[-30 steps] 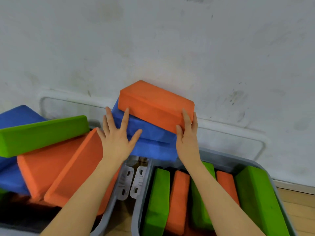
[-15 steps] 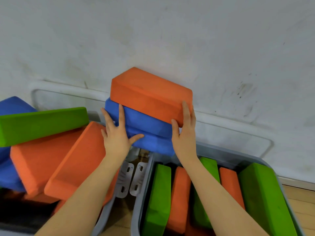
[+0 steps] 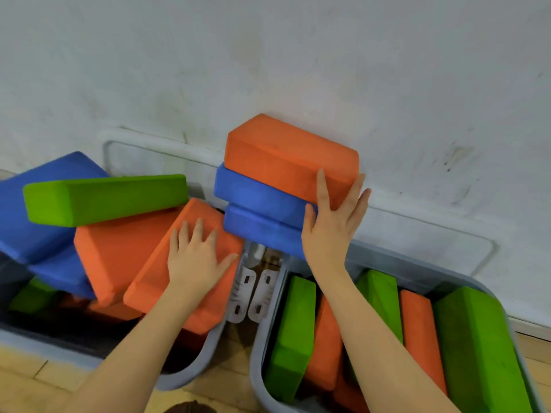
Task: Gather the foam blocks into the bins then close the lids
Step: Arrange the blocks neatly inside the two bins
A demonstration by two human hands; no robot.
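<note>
Scuffed white wall (image 3: pixel 298 61) stood close behind two grey plastic bins set side by side on a wooden floor (image 3: pixel 32 374), and against it leaned the stack that mattered: an orange rectangular foam block (image 3: pixel 286 153) resting on two blue foam blocks (image 3: pixel 256 204), the pile perched above the gap between the bins, at the back corner where their rims nearly met. The right hand (image 3: pixel 331 231) lay flat against the near end of that stack, fingers straight and slightly spread, the thumb on the blue foam and the fingertips on the orange, apparently steadying all three so they could be shifted together rather than one at a time. The left hand (image 3: pixel 196 257) pressed down with spread fingers on a tilted orange foam slab (image 3: pixel 167 281) that overhung the right rim of the left bin (image 3: pixel 208 353), probably to keep that heap from sliding. Behind it another orange block (image 3: pixel 119 248), a long green foam block (image 3: pixel 104 198) and a large blue block (image 3: pixel 32 210) were piled well above that bin's rim, so its lid would likely not shut yet. In the right bin (image 3: pixel 256 353), green blocks (image 3: pixel 292 329) and orange ones (image 3: pixel 417 323) stood on edge in a neat row. White latches (image 3: pixel 250 293) hung between the bins, and both translucent lids (image 3: pixel 143 144) leaned open against the wall.
</note>
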